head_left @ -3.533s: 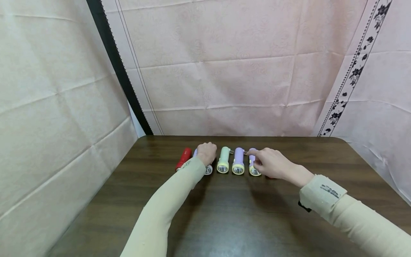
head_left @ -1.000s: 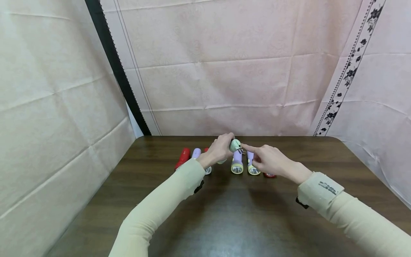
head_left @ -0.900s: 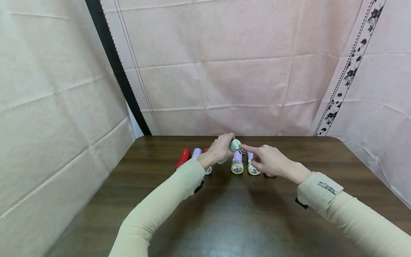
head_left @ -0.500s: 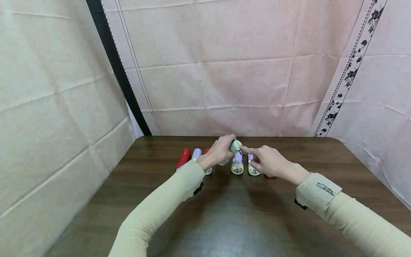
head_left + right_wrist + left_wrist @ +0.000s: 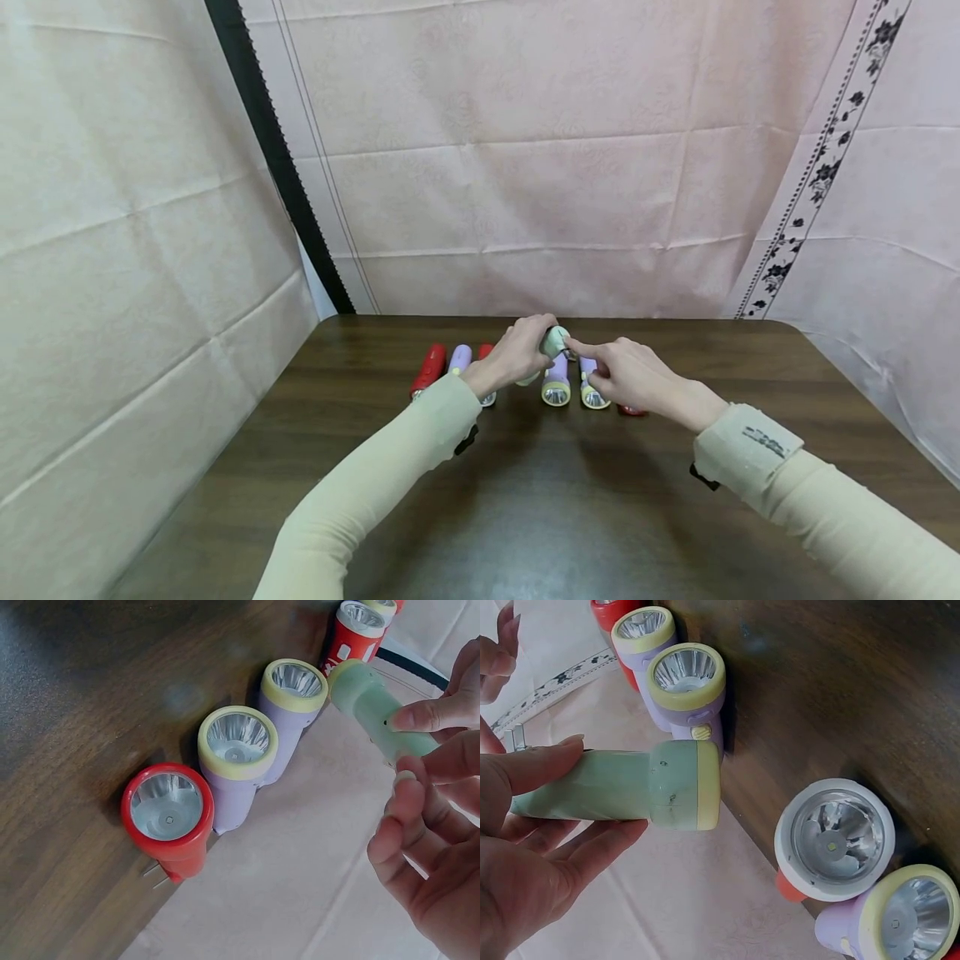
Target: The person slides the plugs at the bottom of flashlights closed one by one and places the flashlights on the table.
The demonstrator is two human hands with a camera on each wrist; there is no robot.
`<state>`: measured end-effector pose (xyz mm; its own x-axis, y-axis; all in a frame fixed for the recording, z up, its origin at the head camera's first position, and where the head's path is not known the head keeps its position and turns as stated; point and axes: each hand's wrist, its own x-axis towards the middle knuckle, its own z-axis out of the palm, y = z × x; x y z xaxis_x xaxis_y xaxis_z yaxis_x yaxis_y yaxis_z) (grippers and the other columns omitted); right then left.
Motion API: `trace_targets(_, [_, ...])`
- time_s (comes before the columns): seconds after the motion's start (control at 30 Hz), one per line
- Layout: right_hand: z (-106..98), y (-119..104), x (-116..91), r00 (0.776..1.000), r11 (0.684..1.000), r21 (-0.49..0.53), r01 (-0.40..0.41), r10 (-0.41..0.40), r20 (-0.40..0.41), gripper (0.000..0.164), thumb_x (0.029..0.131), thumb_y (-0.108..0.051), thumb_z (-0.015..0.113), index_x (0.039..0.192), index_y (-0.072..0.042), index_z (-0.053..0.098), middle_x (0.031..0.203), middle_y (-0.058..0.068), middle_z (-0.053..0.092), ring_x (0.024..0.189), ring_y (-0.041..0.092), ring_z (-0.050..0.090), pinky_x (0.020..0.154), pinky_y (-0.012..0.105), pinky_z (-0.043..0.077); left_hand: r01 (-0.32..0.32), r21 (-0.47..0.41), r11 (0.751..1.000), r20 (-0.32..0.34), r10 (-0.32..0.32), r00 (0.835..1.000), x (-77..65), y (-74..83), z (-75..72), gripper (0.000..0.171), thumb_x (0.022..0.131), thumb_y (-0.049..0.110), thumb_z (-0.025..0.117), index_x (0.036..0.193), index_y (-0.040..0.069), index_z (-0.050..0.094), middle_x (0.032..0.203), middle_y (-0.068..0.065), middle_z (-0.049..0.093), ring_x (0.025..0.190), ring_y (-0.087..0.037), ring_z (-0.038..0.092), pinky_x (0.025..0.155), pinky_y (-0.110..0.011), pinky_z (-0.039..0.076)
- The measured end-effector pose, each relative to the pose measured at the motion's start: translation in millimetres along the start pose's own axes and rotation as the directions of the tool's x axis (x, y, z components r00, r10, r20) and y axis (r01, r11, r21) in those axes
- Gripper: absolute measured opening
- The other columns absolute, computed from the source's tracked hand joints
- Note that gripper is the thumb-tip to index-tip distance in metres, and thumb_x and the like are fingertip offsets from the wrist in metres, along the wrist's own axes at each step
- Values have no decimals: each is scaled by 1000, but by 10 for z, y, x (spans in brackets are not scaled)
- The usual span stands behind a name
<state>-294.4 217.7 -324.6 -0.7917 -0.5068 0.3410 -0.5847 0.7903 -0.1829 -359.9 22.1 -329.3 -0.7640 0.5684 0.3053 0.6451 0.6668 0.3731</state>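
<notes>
My left hand (image 5: 517, 354) grips a pale green flashlight (image 5: 622, 784) with a yellow rim, lifted off the table and tilted. Two metal plug prongs (image 5: 516, 737) stick out near its tail in the left wrist view. My right hand (image 5: 637, 375) has its index finger stretched to the tail of this flashlight, seemingly touching it; its other fingers bend loosely and hold nothing. Just below and beside the hands lie two purple flashlights, one nearer the middle (image 5: 556, 385) and one to its right (image 5: 592, 392). A red flashlight (image 5: 169, 814) with prongs out lies beyond them, mostly under my right hand.
On the left of the row lie a red flashlight (image 5: 431, 368), a purple one (image 5: 460, 358) and a red one with a white rim (image 5: 836, 840). All rest on a dark brown wooden table (image 5: 510, 508). Pale cloth (image 5: 487, 167) hangs behind and at both sides.
The green flashlight lay on the table several seconds ago; my left hand has moved right from the red flashlight and lifted it. Over the last second both hands have barely moved.
</notes>
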Motion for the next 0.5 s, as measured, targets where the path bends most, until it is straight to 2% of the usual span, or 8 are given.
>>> trace_targets(0.5, [-14,16,19,1000,1000,-6,-7,7,-12,66,78,-2,55,142,-19,49,49,-11,28,41,1,25,42,21,22,2,-20,1000,44,-1,999,-10,74,36,41,77,11,80,112,11,59,105,-4,65,93,-15,60,84,-33,51])
